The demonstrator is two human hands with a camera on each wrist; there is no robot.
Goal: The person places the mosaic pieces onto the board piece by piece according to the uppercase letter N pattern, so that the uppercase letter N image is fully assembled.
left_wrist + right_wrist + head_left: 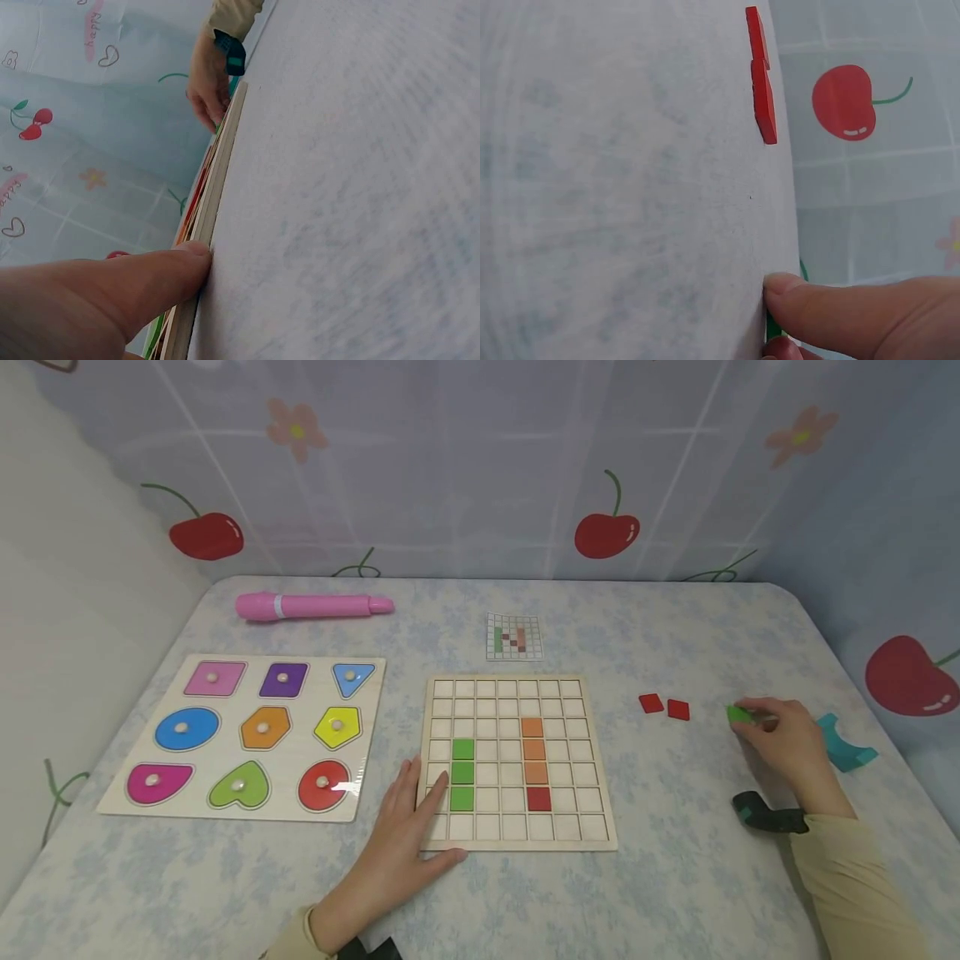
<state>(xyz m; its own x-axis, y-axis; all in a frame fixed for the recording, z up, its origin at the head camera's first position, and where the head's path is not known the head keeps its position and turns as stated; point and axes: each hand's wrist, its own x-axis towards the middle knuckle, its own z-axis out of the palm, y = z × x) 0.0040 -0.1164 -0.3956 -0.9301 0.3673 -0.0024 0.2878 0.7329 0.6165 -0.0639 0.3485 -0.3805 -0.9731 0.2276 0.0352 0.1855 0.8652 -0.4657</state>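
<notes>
On the table's right side my right hand [787, 743] pinches a green square tile [739, 715] between thumb and fingers. The right wrist view shows this green tile [773, 325] partly hidden by the thumb. My left hand [401, 835] rests with straight fingers on the lower left edge of a wooden grid board [517, 833]; its thumb touches the front rim. In the board's cells sit three green tiles [462, 772] in a column, three orange tiles [534, 749] in another, and one red tile [538, 799] below the orange ones.
Two loose red tiles [664, 706] lie right of the board. A small pattern card [514, 637] lies behind it. To the left are a knobbed shape puzzle [225, 693] and a pink marker-like stick [322, 606]. A teal curved piece [847, 747] lies beyond my right hand.
</notes>
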